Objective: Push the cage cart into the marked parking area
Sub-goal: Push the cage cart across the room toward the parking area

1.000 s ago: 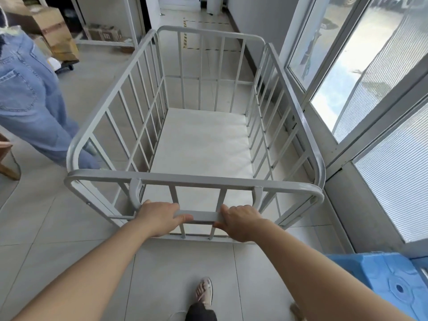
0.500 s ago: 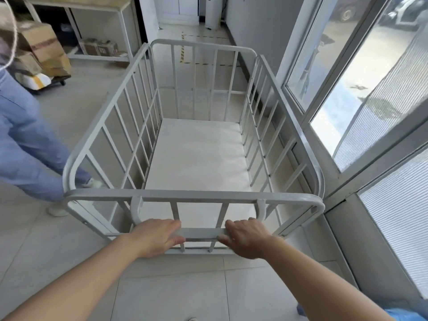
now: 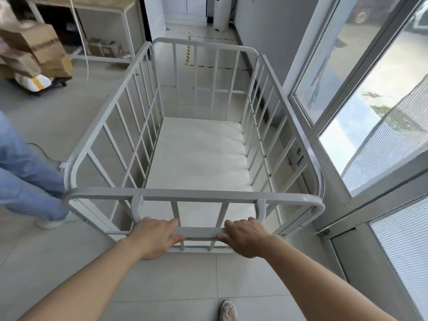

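Observation:
A white metal cage cart with barred sides and a pale flat deck fills the middle of the view. Its low handle bar runs across the near end. My left hand grips the bar's left part and my right hand grips its right part. Beyond the cart's far end, yellow-and-black tape lines mark a rectangle on the tiled floor beside the grey wall.
A person in blue jeans stands close to the cart's left near corner. Stacked cardboard boxes sit on a dolly at the far left, before a white shelf frame. Windows and a wall run along the right side.
The cart has rolled forward along the window wall with both hands on its bar. The taped floor lines are nearer. The person in jeans has slipped back toward the left edge.

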The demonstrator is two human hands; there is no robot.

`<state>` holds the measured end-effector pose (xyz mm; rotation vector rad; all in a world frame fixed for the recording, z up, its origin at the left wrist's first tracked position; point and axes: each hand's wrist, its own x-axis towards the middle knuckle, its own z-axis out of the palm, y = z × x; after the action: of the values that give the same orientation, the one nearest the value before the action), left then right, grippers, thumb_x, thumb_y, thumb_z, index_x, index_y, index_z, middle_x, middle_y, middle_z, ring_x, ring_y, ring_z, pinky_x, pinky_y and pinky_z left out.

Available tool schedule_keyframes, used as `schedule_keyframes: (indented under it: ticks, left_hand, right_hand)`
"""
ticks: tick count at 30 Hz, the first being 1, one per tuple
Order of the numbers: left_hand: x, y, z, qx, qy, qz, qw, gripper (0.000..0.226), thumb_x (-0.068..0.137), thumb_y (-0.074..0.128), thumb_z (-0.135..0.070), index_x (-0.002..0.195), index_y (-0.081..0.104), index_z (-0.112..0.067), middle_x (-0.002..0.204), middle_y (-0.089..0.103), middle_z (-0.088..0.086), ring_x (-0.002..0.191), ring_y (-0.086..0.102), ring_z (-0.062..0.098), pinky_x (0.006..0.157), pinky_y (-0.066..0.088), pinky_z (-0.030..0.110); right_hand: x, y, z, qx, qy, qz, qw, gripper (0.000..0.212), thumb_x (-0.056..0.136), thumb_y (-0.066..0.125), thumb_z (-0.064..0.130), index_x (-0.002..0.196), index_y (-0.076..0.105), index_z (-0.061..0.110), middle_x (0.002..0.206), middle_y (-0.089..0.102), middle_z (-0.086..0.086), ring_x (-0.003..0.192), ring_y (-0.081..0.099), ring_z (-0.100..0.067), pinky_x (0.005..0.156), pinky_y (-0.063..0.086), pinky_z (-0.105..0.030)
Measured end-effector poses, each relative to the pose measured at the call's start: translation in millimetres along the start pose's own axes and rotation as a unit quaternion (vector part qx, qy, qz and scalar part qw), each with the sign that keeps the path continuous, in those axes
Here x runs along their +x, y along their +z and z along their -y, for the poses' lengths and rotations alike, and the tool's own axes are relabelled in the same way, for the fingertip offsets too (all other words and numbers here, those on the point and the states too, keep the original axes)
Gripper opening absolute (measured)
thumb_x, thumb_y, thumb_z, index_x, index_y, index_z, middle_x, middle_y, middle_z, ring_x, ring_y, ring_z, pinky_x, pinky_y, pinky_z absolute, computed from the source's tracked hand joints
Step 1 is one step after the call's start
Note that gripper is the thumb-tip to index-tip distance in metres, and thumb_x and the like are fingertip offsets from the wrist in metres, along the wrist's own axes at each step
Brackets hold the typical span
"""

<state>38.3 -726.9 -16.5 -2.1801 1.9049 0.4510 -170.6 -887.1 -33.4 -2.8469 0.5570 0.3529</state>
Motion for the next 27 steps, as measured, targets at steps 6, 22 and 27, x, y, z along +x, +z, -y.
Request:
schedule_keyframes:
  ticks: [6, 22, 27]
  left_hand:
    - [53, -23, 6, -0.013, -0.037, 0.01, 0.999, 0.044, 0.096, 0.027, -0.058, 0.102, 0.042, -0.017, 0.108, 0.066, 0.007, 0.103, 0.058, 0.033, 0.073, 0.031, 0.036]
    - [193, -82, 40, -0.037, -0.063, 0.008, 0.997, 0.048, 0.097, 0.026, -0.059, 0.107, 0.045, -0.016, 0.104, 0.066, 0.005, 0.098, 0.059, 0.03, 0.072, 0.028, 0.035]
    - [244, -99, 61, -0.046, -0.064, 0.004, 0.997, 0.051, 0.096, 0.025, -0.06, 0.116, 0.045, -0.017, 0.105, 0.067, 0.005, 0.099, 0.06, 0.029, 0.071, 0.027, 0.035]
  right_hand:
    - [39, -20, -44, 0.0, -0.008, 0.019, 1.0, 0.081, 0.066, -0.013, 0.076, 0.093, 0.038, 0.018, 0.102, 0.066, -0.012, 0.098, 0.06, -0.035, 0.079, 0.029, -0.042]
    - [151, -76, -157, -0.038, 0.003, 0.084, 0.996, 0.047, 0.097, 0.016, 0.062, 0.094, 0.037, 0.02, 0.104, 0.066, -0.011, 0.101, 0.059, -0.034, 0.086, 0.034, -0.043]
    - [192, -100, -189, -0.042, 0.016, 0.095, 0.994, 0.05, 0.096, 0.015, 0.063, 0.093, 0.037, 0.018, 0.089, 0.057, -0.006, 0.097, 0.059, -0.033, 0.088, 0.035, -0.042]
